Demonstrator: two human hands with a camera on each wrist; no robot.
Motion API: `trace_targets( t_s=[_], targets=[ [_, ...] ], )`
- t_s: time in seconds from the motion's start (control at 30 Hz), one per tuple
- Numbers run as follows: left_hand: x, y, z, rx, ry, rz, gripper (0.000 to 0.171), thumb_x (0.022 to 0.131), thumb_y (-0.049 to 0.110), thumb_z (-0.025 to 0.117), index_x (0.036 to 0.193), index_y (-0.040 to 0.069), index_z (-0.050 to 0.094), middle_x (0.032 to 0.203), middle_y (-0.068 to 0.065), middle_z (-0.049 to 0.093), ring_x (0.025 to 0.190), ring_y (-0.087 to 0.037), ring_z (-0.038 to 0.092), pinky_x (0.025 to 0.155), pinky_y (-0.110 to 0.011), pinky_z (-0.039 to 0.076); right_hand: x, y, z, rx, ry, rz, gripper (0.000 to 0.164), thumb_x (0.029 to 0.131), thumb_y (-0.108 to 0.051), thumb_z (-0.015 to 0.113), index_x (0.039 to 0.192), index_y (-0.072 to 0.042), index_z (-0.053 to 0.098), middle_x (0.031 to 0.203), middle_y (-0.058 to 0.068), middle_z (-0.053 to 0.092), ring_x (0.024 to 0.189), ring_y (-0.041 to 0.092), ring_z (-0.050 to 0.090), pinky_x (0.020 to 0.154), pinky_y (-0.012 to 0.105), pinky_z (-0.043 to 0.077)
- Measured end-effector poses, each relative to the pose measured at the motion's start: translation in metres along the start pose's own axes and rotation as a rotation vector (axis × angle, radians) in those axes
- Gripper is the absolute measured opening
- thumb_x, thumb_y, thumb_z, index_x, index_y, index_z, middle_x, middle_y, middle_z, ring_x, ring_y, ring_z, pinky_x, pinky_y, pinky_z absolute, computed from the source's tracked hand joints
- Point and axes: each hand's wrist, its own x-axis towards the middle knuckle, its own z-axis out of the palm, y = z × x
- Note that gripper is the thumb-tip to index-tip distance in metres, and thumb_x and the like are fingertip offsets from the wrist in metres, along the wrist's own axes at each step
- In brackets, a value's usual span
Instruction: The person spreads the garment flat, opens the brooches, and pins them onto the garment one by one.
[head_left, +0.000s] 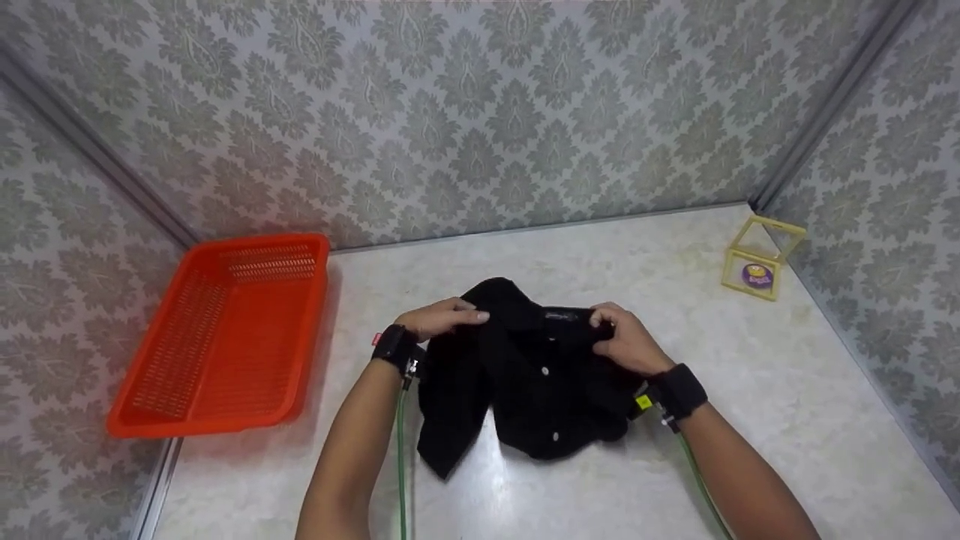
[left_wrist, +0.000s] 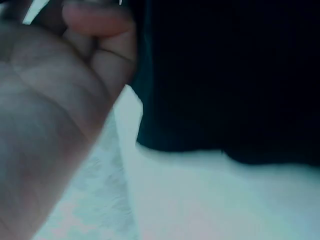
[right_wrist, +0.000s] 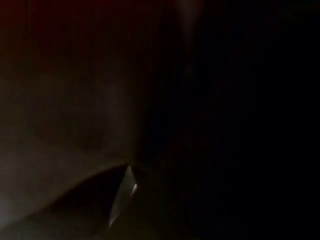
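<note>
A black button-front jacket with pale round buttons and a label inside its neck is held up by both hands, over the light tabletop. My left hand pinches it at the left shoulder, thumb on top, with a sleeve hanging below. On the other side, my right hand grips the cloth beside the neck label, fingers curled over the edge. Dark cloth fills much of the left wrist view next to the left palm. The right wrist view is nearly black, hiding that hand's detail.
An orange-red plastic basket stands at the left of the table. At the back right sits a small yellow frame-like case, lid raised, with a purple round piece in it. Patterned wall panels enclose the table, and green cables trail from both wrists.
</note>
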Motion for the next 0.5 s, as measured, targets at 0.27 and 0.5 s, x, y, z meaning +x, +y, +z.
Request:
trace_targets(
  t_s=[0.27,0.5],
  targets=[
    [0.019,-0.008,0.019,-0.541,0.044,0.144,0.043,0.099,0.014,0.033,0.121,0.012,0.069,0.112,0.003,0.068,0.103,-0.013,0.061,0.094,-0.030,0.046,0.000,0.000,-0.010,0.291,-0.065,0.092,0.038,0.080,0.003,0.080,0.099,0.000,0.047,0.103,0.007,0.048,0.089,0.019,0.056,0.073,0.027,0.050],
    [0.030,-0.013,0.028,-0.077,0.175,0.013,0.066,0.095,0.001,0.041,0.158,0.001,0.023,0.159,-0.016,0.034,0.143,-0.023,0.038,0.105,-0.029,0.038,0.006,0.000,-0.014,0.339,0.085,0.048,0.044,0.078,0.003,0.082,0.094,0.005,0.042,0.112,0.011,0.053,0.096,0.020,0.057,0.077,0.024,0.050]
  ],
)
